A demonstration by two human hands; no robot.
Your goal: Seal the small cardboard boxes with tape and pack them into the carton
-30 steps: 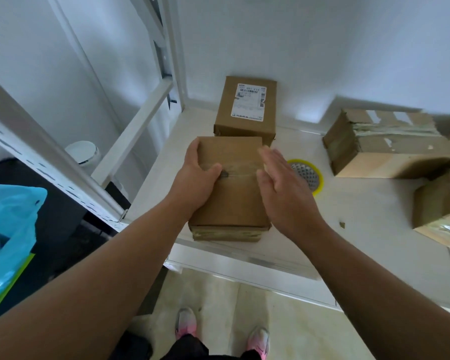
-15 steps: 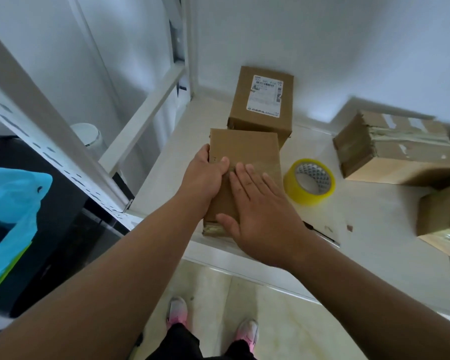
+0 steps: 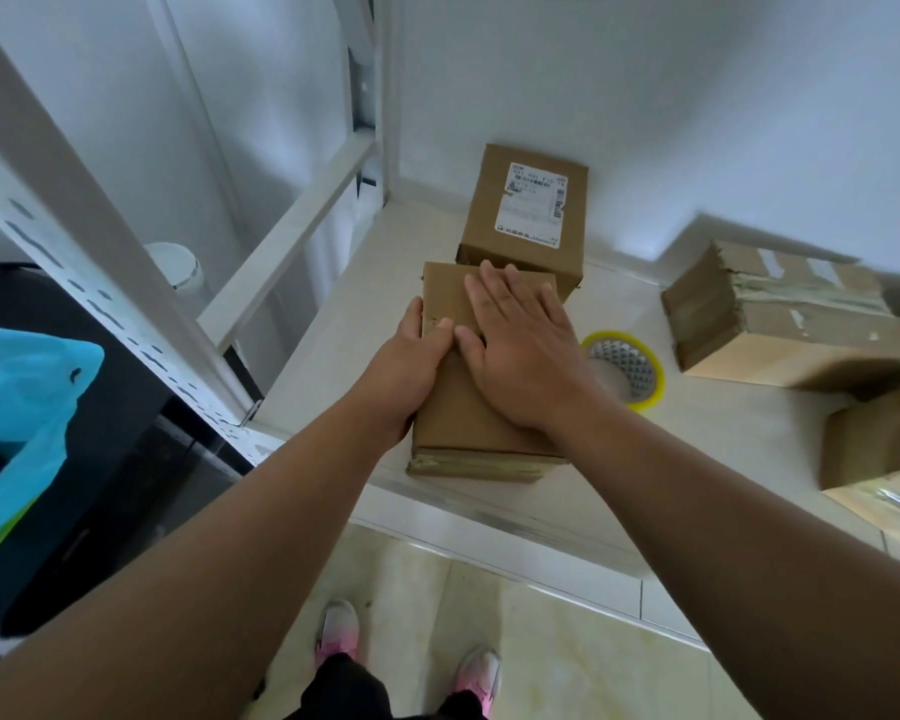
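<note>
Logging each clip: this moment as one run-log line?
phase: sealing | left hand: grips small box left edge | right hand: flat on box top | tape roll: lying right of box

The pale cream shelf board [image 3: 697,459] is carrying five things. A plain brown cardboard box [image 3: 468,423] is sitting at its front edge, toward the left end. Close behind it, near the back left corner, a brown cardboard box with a white shipping label [image 3: 523,270] is standing. A yellow-rimmed roll of clear tape [image 3: 624,366] is lying flat just right of the plain box. A battered, tape-wrapped brown box [image 3: 780,324] is resting toward the back right, and a brown box with glossy tape [image 3: 879,444] is sitting at the right edge.
</note>
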